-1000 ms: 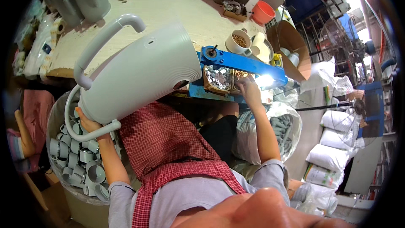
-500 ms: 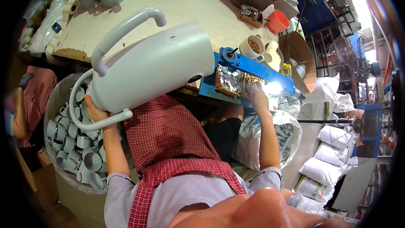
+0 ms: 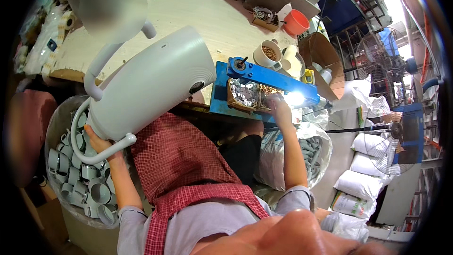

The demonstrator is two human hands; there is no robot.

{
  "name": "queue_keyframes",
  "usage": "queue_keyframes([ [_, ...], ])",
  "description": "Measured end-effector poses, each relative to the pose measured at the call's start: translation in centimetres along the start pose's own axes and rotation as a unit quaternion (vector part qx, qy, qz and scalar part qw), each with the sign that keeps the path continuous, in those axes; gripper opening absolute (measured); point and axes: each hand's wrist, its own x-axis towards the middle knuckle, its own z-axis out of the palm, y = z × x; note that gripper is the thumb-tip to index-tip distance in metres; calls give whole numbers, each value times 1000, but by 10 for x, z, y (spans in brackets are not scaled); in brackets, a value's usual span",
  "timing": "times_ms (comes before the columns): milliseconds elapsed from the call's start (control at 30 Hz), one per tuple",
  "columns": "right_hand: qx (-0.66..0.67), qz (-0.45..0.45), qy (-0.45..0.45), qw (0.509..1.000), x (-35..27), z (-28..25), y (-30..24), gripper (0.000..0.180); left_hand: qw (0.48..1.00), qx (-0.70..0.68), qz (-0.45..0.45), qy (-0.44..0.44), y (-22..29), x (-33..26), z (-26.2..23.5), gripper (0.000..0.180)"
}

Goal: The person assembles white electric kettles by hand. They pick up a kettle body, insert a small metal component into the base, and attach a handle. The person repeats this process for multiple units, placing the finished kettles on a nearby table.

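A pale wooden worktop [image 3: 198,14] carries an orange cup [image 3: 296,21] near its far edge and a white cup of small brown pieces [image 3: 267,54] beside a blue fixture. A red checked apron [image 3: 179,160] covers the lap. White filled sacks [image 3: 363,170] are stacked at right beside a standing fan [image 3: 377,66]. A clear bag of grey tubes [image 3: 309,148] hangs below the worktop edge.

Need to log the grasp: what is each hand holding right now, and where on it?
The left hand holds the large white housing at its lower end, by the curved tube handle. The right hand holds nothing visible, reaching into the tray of small metal parts.
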Motion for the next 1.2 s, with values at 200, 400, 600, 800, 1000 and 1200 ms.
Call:
queue_keyframes([
  [200,-4,6,-16,1000,-1,-3,-2,14,999,-6,-12,-44,1,-4,2,61],
  [400,118,130,79,981,-5,-3,-4,10,1000,2,-26,-17,2,-6,6,57],
  [600,241,-37,161,956,5,-43,-77,18,998,-39,-43,-20,3,-5,1,61],
  [800,354,-71,132,923,90,-64,-138,8,999,-19,-38,-14,-2,-1,1,59],
  [1000,355,-30,73,931,110,-52,-143,9,996,-62,-62,12,9,-8,8,60],
  [1200,378,-25,26,925,113,-59,-141,12,998,-24,-55,28,2,-2,-3,63],
])
